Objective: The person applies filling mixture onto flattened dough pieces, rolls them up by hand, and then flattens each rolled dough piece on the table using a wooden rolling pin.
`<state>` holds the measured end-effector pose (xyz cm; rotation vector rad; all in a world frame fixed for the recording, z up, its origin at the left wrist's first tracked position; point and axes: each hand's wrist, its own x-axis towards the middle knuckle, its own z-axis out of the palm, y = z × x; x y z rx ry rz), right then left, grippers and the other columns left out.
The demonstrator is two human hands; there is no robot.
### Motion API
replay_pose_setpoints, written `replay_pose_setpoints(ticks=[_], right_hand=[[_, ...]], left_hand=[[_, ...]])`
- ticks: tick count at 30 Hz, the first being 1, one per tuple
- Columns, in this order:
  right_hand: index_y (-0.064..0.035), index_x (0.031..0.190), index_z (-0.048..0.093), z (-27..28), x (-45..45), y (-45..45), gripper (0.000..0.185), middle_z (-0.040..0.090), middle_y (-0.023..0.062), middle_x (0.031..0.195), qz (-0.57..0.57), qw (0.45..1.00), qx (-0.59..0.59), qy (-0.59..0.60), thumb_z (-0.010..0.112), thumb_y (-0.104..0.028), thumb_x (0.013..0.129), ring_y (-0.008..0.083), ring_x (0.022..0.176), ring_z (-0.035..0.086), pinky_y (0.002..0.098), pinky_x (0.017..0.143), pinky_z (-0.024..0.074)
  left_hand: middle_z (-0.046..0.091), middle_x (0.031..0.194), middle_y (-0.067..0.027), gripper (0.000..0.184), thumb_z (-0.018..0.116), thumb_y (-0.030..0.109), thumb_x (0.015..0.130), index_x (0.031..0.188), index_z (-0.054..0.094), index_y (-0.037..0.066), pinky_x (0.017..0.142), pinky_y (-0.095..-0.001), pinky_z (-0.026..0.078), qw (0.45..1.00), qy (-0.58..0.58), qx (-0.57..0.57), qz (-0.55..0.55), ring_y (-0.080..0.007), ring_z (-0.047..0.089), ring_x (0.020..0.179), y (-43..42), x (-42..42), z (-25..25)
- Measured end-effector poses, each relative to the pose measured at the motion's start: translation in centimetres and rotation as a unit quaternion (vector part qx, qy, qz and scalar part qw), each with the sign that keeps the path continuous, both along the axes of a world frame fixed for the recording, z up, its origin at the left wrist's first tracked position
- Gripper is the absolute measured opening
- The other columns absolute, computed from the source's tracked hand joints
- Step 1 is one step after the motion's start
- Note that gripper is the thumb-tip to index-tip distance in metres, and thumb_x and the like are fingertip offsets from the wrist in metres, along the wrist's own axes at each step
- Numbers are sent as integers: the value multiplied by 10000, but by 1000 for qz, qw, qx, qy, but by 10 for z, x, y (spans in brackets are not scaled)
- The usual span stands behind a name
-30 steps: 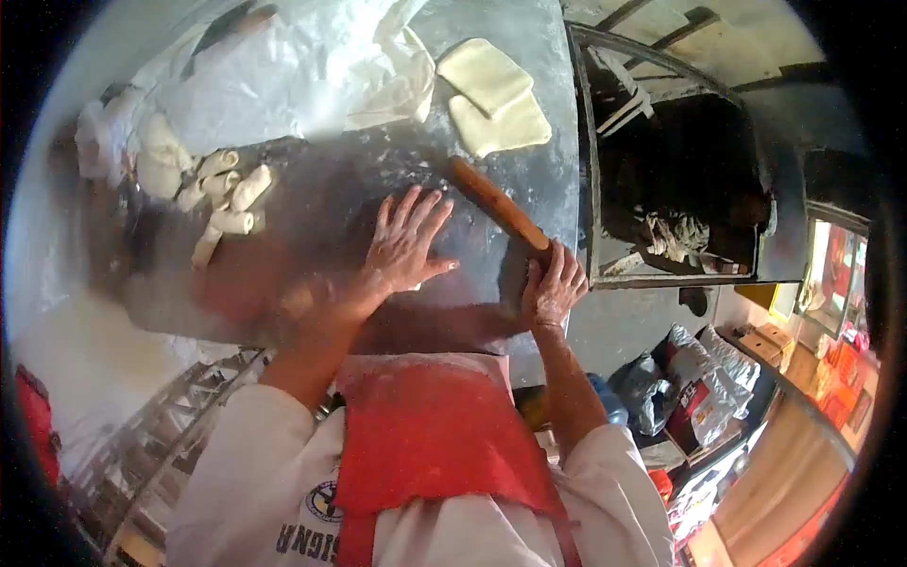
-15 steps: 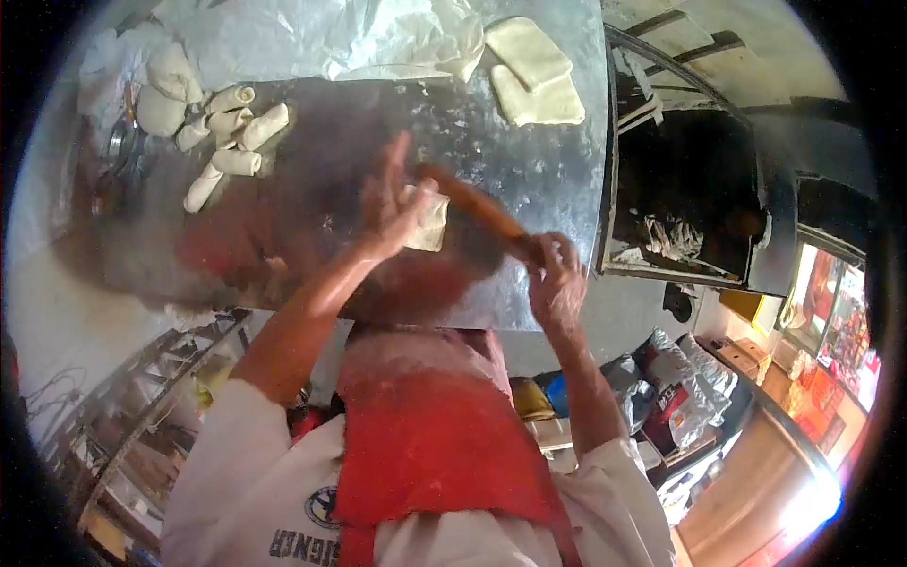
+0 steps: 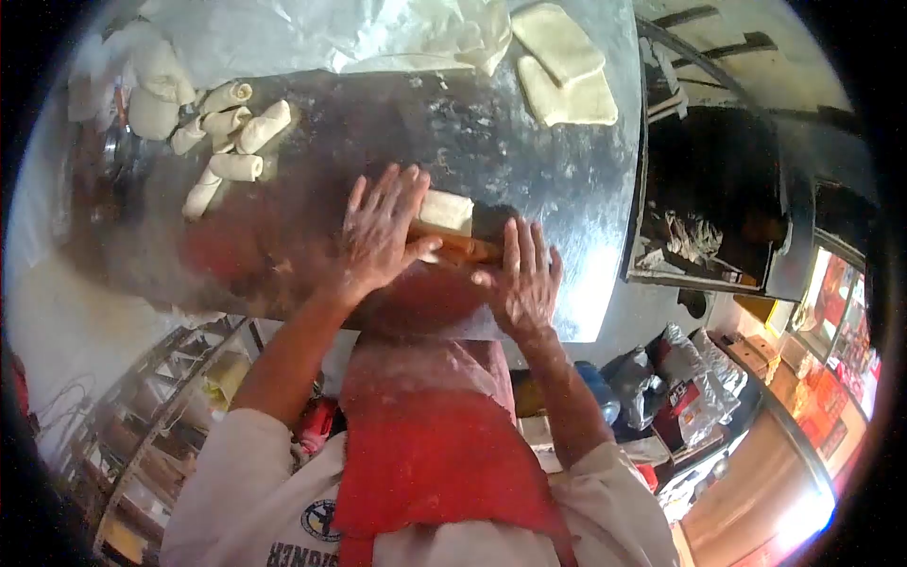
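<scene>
A small pale piece of dough lies on the metal worktop, just beyond a wooden rolling pin. My left hand rests flat over the left end of the pin, fingers stretched out beside the dough. On the right end lies my right hand, also with outstretched fingers. The palms hide both ends of the pin. Its near edge meets the dough's lower side.
Several rolled dough pieces lie at the left. Two flat dough sheets overlap at the far right, beside clear plastic sheeting. A dark open cabinet stands right of the worktop, with bags on the floor side.
My left hand has left the dough and come down on the rolling pin. The pin has swung level and nearer, and my right hand has opened from its grip and flattened on it.
</scene>
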<state>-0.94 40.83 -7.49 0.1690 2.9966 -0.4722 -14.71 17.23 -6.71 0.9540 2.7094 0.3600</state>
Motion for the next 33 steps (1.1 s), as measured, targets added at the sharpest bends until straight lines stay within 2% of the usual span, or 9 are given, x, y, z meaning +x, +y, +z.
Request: replay_pose_setpoints(ticks=[7,12,14,19,23,24,29,31,33], right_hand=[[-150,1614,331,-2,-73,23,853,386,117,1637,-4,999,38,22,418,-707,974,340,1519,338,627,1198,241],[-132,1599,354,-4,12,-12,842,353,118,1654,-7,999,17,-35,426,-697,979,327,1523,329,597,1213,231],[-140,1589,376,-11,-29,7,809,367,123,1643,-10,1000,-24,14,442,-678,988,319,1513,344,588,1207,250],[-156,1576,399,-13,-95,24,768,416,135,1608,-34,996,49,68,456,-652,992,344,1496,362,598,1195,275],[-138,1581,386,-13,29,-17,845,510,132,1515,25,997,73,31,567,-641,927,316,1393,489,620,1142,293],[-136,1550,424,-8,45,-23,770,561,118,1437,27,996,46,74,627,-531,921,295,1324,532,596,1126,323],[-103,1310,599,6,16,3,492,647,76,1196,64,993,-14,99,717,-248,854,276,1111,624,487,978,462],[-109,1242,633,26,19,12,411,658,63,1156,132,985,2,113,716,-192,847,273,1063,642,450,924,486],[-148,1245,641,28,31,17,454,654,71,1197,136,980,-40,140,766,-209,812,273,1112,644,451,937,488]], left_hand=[[353,1641,-166,838,577,581,970,1605,320,97,1190,-652,233,993,112,27,5,-378,317,1519,32,-65,-14],[314,1659,-186,951,708,507,894,1628,254,108,1209,-639,221,993,-46,112,-7,-397,309,1524,-4,8,3],[363,1623,-204,894,593,618,946,1607,305,90,1180,-606,287,998,41,32,-35,-394,351,1495,13,-21,-4],[357,1632,-180,859,525,648,977,1593,322,85,1177,-615,285,987,144,72,13,-396,339,1498,49,-85,-20],[312,1649,-180,994,742,612,814,1572,378,82,1163,-610,300,999,27,37,-5,-398,298,1521,-5,36,12],[306,1651,-181,962,728,597,839,1571,378,82,1163,-605,302,999,28,-23,-26,-390,299,1522,-11,56,26],[341,1630,-201,891,738,474,878,1579,358,75,1133,-601,340,999,11,36,39,-397,357,1481,10,18,-1],[359,1621,-208,909,762,412,867,1600,322,103,1112,-601,370,967,-143,173,118,-387,396,1454,25,-10,-32],[357,1623,-206,925,777,377,862,1622,288,186,1133,-613,355,976,-199,-18,86,-375,383,1472,39,-27,-17]])
